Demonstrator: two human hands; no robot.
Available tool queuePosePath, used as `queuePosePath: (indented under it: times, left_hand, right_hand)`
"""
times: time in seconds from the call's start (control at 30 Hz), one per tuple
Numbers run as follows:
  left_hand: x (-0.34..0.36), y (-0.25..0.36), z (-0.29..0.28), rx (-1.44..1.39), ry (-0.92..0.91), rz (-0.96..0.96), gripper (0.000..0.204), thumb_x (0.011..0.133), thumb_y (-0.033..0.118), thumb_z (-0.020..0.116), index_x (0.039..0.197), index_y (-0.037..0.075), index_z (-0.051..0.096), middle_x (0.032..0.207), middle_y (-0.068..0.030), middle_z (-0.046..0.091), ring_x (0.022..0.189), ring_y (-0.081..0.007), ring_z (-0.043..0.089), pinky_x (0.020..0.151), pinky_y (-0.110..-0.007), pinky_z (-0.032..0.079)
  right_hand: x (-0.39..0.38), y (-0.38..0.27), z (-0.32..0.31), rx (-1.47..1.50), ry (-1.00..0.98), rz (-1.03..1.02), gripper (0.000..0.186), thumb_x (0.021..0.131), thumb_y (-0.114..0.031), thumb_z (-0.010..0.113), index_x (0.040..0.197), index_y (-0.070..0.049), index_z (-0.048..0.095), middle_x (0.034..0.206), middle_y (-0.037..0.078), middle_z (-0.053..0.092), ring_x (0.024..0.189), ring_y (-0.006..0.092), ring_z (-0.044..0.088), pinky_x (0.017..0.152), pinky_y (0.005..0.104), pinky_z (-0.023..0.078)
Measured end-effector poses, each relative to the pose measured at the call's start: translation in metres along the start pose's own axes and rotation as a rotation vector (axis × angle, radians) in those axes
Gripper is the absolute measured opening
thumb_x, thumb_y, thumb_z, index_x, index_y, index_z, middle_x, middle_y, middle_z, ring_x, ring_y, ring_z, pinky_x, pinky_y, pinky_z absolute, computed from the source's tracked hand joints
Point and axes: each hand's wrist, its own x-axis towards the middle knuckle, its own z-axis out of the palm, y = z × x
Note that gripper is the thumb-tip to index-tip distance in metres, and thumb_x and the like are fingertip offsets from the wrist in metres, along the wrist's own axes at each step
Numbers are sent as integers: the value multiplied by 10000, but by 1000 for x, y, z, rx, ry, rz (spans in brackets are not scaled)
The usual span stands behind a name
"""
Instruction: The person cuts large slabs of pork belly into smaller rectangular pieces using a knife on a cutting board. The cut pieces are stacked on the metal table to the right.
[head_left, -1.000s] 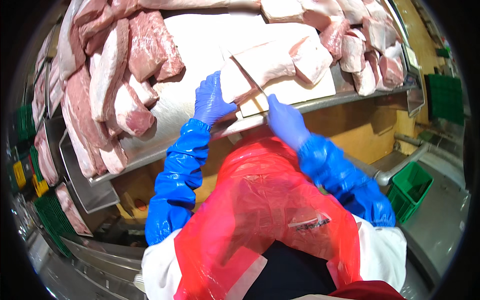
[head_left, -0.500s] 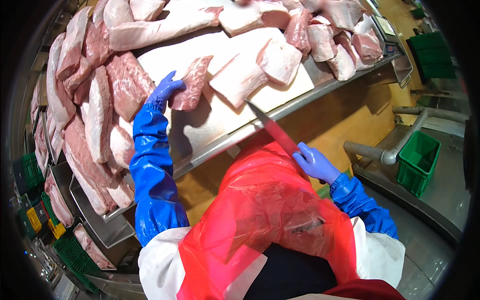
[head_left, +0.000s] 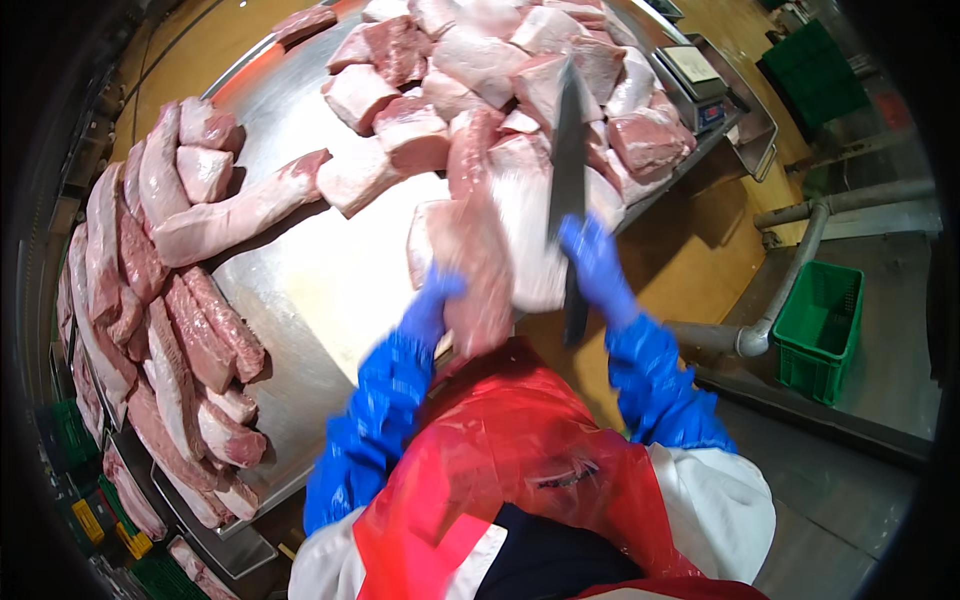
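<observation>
My left hand [head_left: 432, 303], in a purple glove, grips the near end of a raw pork piece [head_left: 478, 275], reddish and smeared by motion, at the front edge of the work table. Beside it, to the right, my gloved right hand [head_left: 603, 268] is closed round a long knife [head_left: 568, 155]; the blade points away from me and its dark handle end shows below the hand. A pale slab of pork [head_left: 530, 230] lies between the held piece and the knife, also blurred. Behind them spreads a heap of cut pork blocks [head_left: 480, 65]. The white cutting board [head_left: 350, 285] shows to the left.
Long pork strips [head_left: 160, 340] are piled on the left of the steel table [head_left: 290, 400]. One long strip [head_left: 240, 215] reaches toward the board. A weighing scale [head_left: 692, 80] stands at the right corner. Below right are a metal pipe [head_left: 780, 310] and a green crate [head_left: 820, 330].
Both hands have moved up the view, the left one rightward with pork now in its grip. The knife has swung to point away. My view has shifted, showing more table and the whole heap.
</observation>
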Motion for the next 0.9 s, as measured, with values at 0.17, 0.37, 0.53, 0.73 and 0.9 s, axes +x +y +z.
queuePosePath:
  times: [0.17, 0.37, 0.53, 0.73, 0.9]
  left_hand:
    - [108, 84, 137, 969, -41, 606, 872, 769, 378, 794, 1459, 31, 389, 1377, -182, 532, 1269, -301, 516, 1065, -386, 407]
    - [5, -14, -32, 1728, 402, 556, 1105, 593, 419, 898, 1493, 95, 345, 1505, -311, 278, 1379, -503, 308, 1123, -548, 307]
    - [81, -83, -1, 1464, 589, 767, 1103, 600, 355, 913, 1500, 112, 324, 1521, -280, 214, 1416, -454, 251, 1156, -519, 263]
    - [223, -96, 39, 1003, 823, 942, 1095, 651, 293, 872, 1531, 101, 249, 1508, -294, 176, 1383, -486, 266, 1151, -508, 273]
    - [273, -29, 92, 1207, 927, 971, 1184, 595, 343, 884, 1555, 174, 213, 1474, -354, 175, 1331, -563, 293, 1107, -559, 315]
  right_hand:
    - [218, -48, -121, -62, 179, -129, 335, 976, -249, 570, 1158, 31, 583, 974, 75, 640, 880, 132, 565, 784, 297, 473]
    - [200, 63, -200, -387, 253, -200, 363, 979, -235, 542, 1212, 44, 558, 1109, 180, 618, 1008, 270, 578, 907, 390, 459]
    - [214, 128, -241, -478, 426, -50, 663, 983, -342, 562, 1404, 131, 363, 1421, 334, 421, 1319, 408, 427, 1111, 432, 330]
    - [236, 96, -189, -448, 203, -73, 627, 1004, -278, 554, 1425, 134, 340, 1419, 293, 457, 1305, 339, 464, 1090, 391, 359]
    - [249, 102, -213, -384, 232, -97, 529, 1011, -237, 541, 1393, 103, 406, 1313, 257, 556, 1171, 287, 557, 995, 376, 434]
